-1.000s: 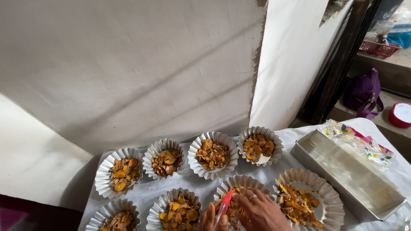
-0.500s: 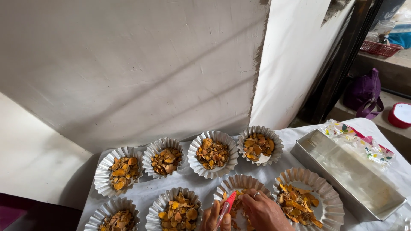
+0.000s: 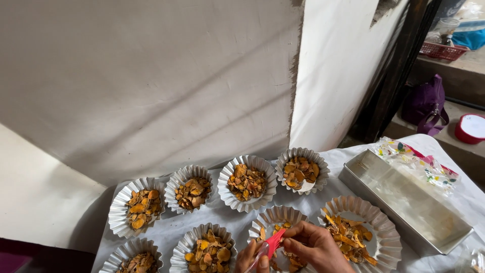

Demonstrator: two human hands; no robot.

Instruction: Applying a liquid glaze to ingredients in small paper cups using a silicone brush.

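Observation:
Several fluted metal cups of dried orange-yellow slices stand in two rows on a white cloth. My right hand (image 3: 316, 247) is over the front middle cup (image 3: 273, 217), its fingers pinching the red end of a thin tool (image 3: 273, 243). Low at the frame's bottom edge, my left hand (image 3: 251, 258) touches the same tool's clear lower part. The cup to the right (image 3: 381, 222) holds longer orange strips. Most of both hands is cut off by the frame.
A rectangular metal tray (image 3: 404, 202) lies at the right with a colourful plastic packet (image 3: 419, 162) on its far rim. A white wall rises behind the cups. A purple bag (image 3: 427, 103) and a red-rimmed lid (image 3: 470, 129) sit at the far right.
My hands have shifted slightly over the front middle cup, and the red tool tip has tilted. The cups and tray stay in place.

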